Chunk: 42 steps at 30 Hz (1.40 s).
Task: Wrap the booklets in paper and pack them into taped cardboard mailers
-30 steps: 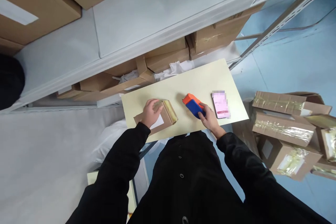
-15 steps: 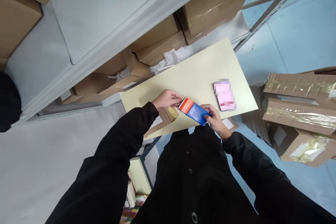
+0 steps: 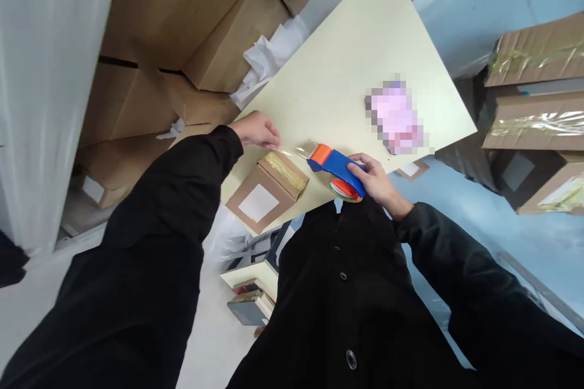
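Observation:
My right hand (image 3: 376,181) is wrapped round a blue and orange tape dispenser (image 3: 337,167), its roll on the underside. From the orange end a strip of clear tape (image 3: 292,151) stretches left to my left hand (image 3: 259,130), whose fingers pinch the free end. Just below the strip, a small cardboard box (image 3: 264,191) sits on the pale yellow tabletop (image 3: 337,73), with tape across its top and a white label on one side. The strip appears to hang above the box; whether it touches cannot be made out.
A phone with a blurred pink screen (image 3: 396,115) lies at the table's right. Cardboard boxes (image 3: 150,97) and crumpled white paper (image 3: 274,51) fill the shelf behind. Taped cartons (image 3: 538,109) are stacked at right. Books (image 3: 250,304) lie lower down at left.
My hands have moved apart, drawing out a length of tape. The dispenser has turned, showing its roll. My view has shifted, and the small box shows more fully.

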Tool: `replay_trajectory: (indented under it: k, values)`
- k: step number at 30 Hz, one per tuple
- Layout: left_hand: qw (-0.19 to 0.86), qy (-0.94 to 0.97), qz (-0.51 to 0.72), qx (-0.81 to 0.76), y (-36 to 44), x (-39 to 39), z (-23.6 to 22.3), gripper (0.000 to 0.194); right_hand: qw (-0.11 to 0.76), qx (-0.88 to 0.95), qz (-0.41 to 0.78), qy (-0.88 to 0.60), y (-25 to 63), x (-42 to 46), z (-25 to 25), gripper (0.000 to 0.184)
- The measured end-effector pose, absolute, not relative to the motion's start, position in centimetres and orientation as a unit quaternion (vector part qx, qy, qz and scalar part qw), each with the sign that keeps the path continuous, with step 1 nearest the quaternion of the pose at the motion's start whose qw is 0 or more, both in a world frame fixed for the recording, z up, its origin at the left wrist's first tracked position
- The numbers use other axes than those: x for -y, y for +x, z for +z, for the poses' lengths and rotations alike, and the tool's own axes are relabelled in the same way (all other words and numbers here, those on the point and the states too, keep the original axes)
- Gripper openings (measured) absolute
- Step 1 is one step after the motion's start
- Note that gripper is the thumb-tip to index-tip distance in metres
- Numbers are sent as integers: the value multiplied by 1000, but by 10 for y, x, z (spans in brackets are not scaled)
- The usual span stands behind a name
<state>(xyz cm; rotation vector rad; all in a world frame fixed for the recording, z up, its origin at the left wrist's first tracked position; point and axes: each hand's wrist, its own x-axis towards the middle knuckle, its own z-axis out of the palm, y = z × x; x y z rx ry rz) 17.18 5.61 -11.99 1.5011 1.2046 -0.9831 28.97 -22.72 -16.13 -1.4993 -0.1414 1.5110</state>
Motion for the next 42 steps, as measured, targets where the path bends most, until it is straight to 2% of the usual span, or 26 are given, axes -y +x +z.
replay_trajectory:
  k: [7,13,20,27,31,37,39,42]
  values:
    - [342,699,-500,-380,154,-55,-147,18,417,8,678,-605,274,239,-169,33]
    - [242,790,-505,-248,152,-58,-161,33,392,11,679,-621,259,231,-171,24]
    - [86,833,-534,-120,161,-35,-141,46,367,24,682,-632,249,223,-173,17]
    - [21,843,-533,-72,148,-13,-116,37,392,30,673,-626,239,218,-176,19]
    - [7,851,-521,-69,138,-11,-111,43,394,30,672,-626,233,215,-176,18]
    - [45,864,-493,-96,120,-23,-112,76,375,67,660,-648,226,216,-177,20]
    - [69,869,-482,-91,113,-32,-112,76,366,74,661,-651,223,220,-178,21]
    - [144,866,-477,-41,99,-41,-110,58,368,67,657,-654,219,226,-179,19]
